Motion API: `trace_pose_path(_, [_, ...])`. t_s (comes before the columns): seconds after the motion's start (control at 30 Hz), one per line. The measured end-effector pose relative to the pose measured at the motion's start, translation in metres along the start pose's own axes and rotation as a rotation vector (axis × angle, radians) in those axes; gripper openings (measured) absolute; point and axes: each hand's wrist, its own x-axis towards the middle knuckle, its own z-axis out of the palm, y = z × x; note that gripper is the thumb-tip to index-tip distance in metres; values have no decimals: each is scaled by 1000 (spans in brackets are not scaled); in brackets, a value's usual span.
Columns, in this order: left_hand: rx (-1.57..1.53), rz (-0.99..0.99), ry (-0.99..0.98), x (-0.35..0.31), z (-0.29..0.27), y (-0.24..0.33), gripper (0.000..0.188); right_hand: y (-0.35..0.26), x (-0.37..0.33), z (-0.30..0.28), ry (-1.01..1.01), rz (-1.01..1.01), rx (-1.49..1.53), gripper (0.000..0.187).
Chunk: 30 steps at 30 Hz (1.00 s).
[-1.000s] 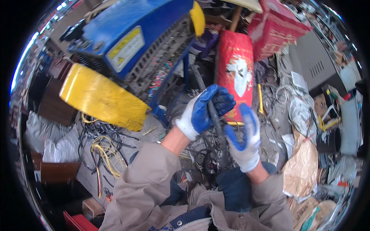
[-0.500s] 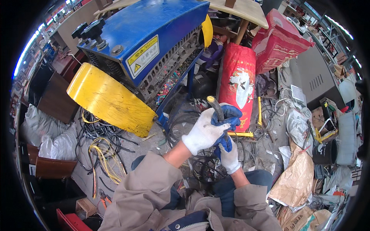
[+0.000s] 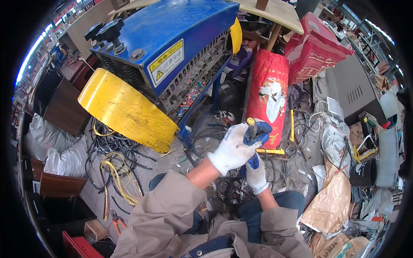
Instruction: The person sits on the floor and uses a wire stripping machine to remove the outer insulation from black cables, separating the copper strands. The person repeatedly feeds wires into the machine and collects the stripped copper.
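A thick dark cable (image 3: pixel 253 130) with a cut, yellowish metal end stands up out of my left hand (image 3: pixel 234 147). That hand wears a white glove with blue palm and fingertips, and its fingers are wrapped round the cable just under the cut end. Directly below, my right hand (image 3: pixel 257 175), gloved the same way, is closed round the cable's lower part, which is mostly hidden by the gloves. Ahead and to the left stands a blue machine (image 3: pixel 172 38) with a row of holes along its front and a curved yellow guard (image 3: pixel 124 109).
Black cables (image 3: pixel 114 142) and yellow strands (image 3: pixel 115 170) lie in heaps at left, near orange-handled pliers (image 3: pixel 117 221). A red sack (image 3: pixel 267 94) lies ahead beside a yellow bar (image 3: pixel 271 151). To the right are brown paper (image 3: pixel 329 198) and a black bucket (image 3: pixel 363 172). White sacks (image 3: pixel 64 159) rest far left.
The cable's cut end has swung right and slightly down, from leaning left to nearly upright. My left hand has shifted a little right and turned with it; the right hand has stayed almost in place.
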Motion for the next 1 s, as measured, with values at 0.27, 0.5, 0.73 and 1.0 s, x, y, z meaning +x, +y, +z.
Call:
trace_pose_path(0.27, [68, 13, 6, 0, 1, 1, 23, -6, 3, 0, -9, -16, -69, 26])
trace_pose_path(0.5, [-48, -37, 134, 10, -12, -6, 23, -25, 0, 0, 16, 83, -113, 17])
trace_pose_path(0.73, [-407, -284, 287, 42, -44, -24, 18, -55, 0, -10, 5, 250, -5, 20])
trace_pose_path(1.0, [-409, -285, 257, 62, -60, -29, 30, -55, 10, -16, 68, 240, 134, 32])
